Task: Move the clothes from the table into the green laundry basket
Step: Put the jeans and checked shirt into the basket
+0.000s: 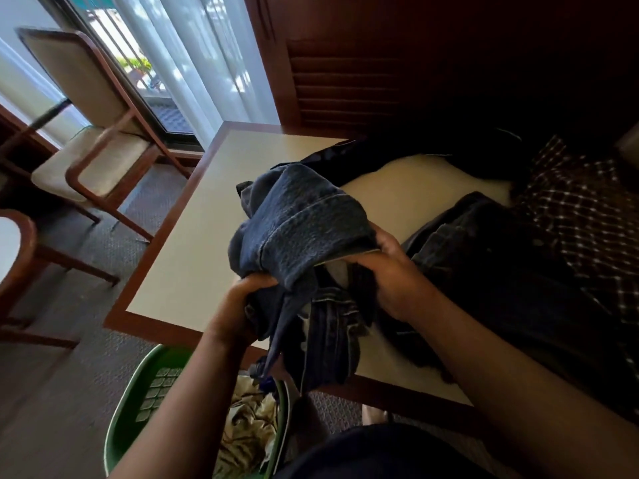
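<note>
Both hands grip a bundle of blue jeans held up over the near edge of the table: the left hand bunches the cloth from below, the right hand curls round its other side. More clothes lie on the table to the right, a dark garment and a checked shirt beside it. The green basket stands on the floor just below the bundle, with a patterned cloth already inside.

The left arm enters at seven o'clock, the right arm at four. Left hand and right hand both clutch jeans.
</note>
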The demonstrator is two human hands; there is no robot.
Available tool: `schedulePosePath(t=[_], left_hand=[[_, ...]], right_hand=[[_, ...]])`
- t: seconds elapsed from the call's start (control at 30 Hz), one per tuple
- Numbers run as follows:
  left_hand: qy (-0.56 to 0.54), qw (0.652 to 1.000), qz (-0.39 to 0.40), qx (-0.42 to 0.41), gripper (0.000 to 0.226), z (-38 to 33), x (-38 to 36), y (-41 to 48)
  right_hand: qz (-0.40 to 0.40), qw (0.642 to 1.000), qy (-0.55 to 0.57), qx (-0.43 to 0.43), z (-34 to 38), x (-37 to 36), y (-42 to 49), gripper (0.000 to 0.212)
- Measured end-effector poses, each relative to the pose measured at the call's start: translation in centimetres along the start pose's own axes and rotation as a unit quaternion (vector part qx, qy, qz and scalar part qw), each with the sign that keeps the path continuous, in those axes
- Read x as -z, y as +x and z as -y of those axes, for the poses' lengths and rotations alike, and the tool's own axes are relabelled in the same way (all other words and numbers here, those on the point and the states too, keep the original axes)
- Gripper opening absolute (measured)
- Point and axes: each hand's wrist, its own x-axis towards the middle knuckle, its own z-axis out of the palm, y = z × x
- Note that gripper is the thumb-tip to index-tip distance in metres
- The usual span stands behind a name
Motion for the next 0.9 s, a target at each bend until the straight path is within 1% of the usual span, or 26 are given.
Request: schedulePosePath(t=[0.07,0.1,0.13,0.17,0.2,0.23,0.27,0.3,0.33,0.37,0.4,0.43,0.47,0.5,0.53,0.57,0.6,0.63,0.67,0.7,0.73,0.77,0.8,0.83,0.87,0.9], left_hand=[[-0.021,1.000,-0.003,-0.012,0.057,0.4,-0.3,0.4],[-0.002,1.000,-0.009,-0.021,0.054,0.4,-0.8,0.3],[0.027,0.999,-0.036,-0.026,0.045,0.6,-1.1,0.4],[0.069,0.994,-0.073,-0.053,0.027,1.0,-1.0,1.0],[0.094,0.986,-0.117,-0.069,0.020,1.3,-1.1,1.4],[0.118,0.980,-0.143,-0.076,0.030,1.3,-1.9,1.4],[0.141,0.978,-0.134,-0.077,0.034,1.7,-2.1,1.7],[0.164,0.979,-0.100,-0.073,0.033,2.1,-2.1,2.0],[0.178,0.975,-0.111,-0.080,0.040,2.3,-3.5,2.5],[0.177,0.973,-0.114,-0.092,0.063,2.3,-5.1,3.1],[0.204,0.971,-0.089,-0.087,0.085,2.2,-6.8,3.1],[0.216,0.970,-0.065,-0.090,0.092,2.1,-8.1,3.1],[0.228,0.967,-0.069,-0.087,0.083,2.4,-8.5,3.9],[0.254,0.961,-0.052,-0.097,0.068,2.6,-9.2,4.4],[0.254,0.958,-0.063,-0.120,0.051,2.9,-9.6,5.4],[0.253,0.956,-0.048,-0.137,0.043,2.9,-10.1,6.0],[0.246,0.957,-0.032,-0.147,0.040,3.2,-10.6,6.4],[0.242,0.958,0.004,-0.152,0.040,3.2,-11.5,6.5],[0.235,0.959,0.041,-0.154,0.044,3.1,-12.3,7.0],[0.254,0.953,0.076,-0.143,0.048,2.8,-13.7,6.8],[0.261,0.949,0.097,-0.150,0.053,3.0,-14.6,7.1],[0.246,0.949,0.125,-0.155,0.057,3.2,-15.9,7.0],[0.252,0.948,0.134,-0.141,0.056,3.3,-17.1,6.9],[0.236,0.953,0.143,-0.127,0.043,3.2,-18.6,6.7],[0.237,0.953,0.142,-0.128,0.025,3.4,-19.4,6.8],[0.241,0.956,0.119,-0.115,0.021,3.6,-20.1,7.2]], right_hand=[[-0.013,0.998,-0.056,0.006,0.5,0.4,-1.0,0.035],[-0.027,0.996,-0.083,0.012,0.8,0.7,-1.5,0.033],[-0.043,0.993,-0.105,0.022,1.0,1.1,-2.0,0.030],[-0.064,0.988,-0.133,0.036,1.2,1.6,-2.5,0.029],[-0.090,0.980,-0.168,0.051,1.4,2.1,-3.1,0.030],[-0.120,0.969,-0.205,0.063,1.5,2.9,-3.6,0.032],[-0.144,0.959,-0.234,0.072,1.6,3.7,-4.2,0.035],[-0.163,0.951,-0.252,0.079,1.7,4.4,-4.9,0.037],[-0.179,0.944,-0.262,0.084,1.8,5.2,-5.6,0.039],[-0.194,0.939,-0.268,0.089,1.9,5.9,-6.2,0.039],[-0.204,0.937,-0.268,0.093,2.2,6.4,-6.9,0.038],[-0.211,0.937,-0.261,0.097,2.4,6.9,-7.4,0.034],[-0.218,0.938,-0.249,0.102,2.8,7.4,-8.0,0.030],[-0.225,0.938,-0.240,0.111,3.2,7.8,-8.6,0.029],[-0.233,0.934,-0.239,0.129,3.8,8.0,-9.3,0.032],[-0.246,0.926,-0.245,0.148,4.2,8.4,-9.9,0.044],[-0.251,0.920,-0.251,0.163,4.6,8.7,-10.5,0.055],[-0.262,0.918,-0.248,0.164,4.8,9.5,-11.0,0.062],[-0.281,0.918,-0.236,0.152,5.2,10.2,-11.4,0.067],[-0.313,0.914,-0.224,0.132,5.5,11.2,-11.7,0.069],[-0.360,0.896,-0.234,0.111,5.6,12.5,-11.8,0.066],[-0.416,0.859,-0.283,0.093,5.6,14.1,-11.8,0.059],[-0.464,0.807,-0.359,0.070,5.5,16.1,-11.9,0.051],[-0.496,0.750,-0.435,0.038,5.4,18.0,-12.0,0.047],[-0.510,0.705,-0.493,-0.005,5.3,19.8,-12.0,0.050],[-0.516,0.681,-0.517,-0.050,5.1,21.6,-12.0,0.058]])
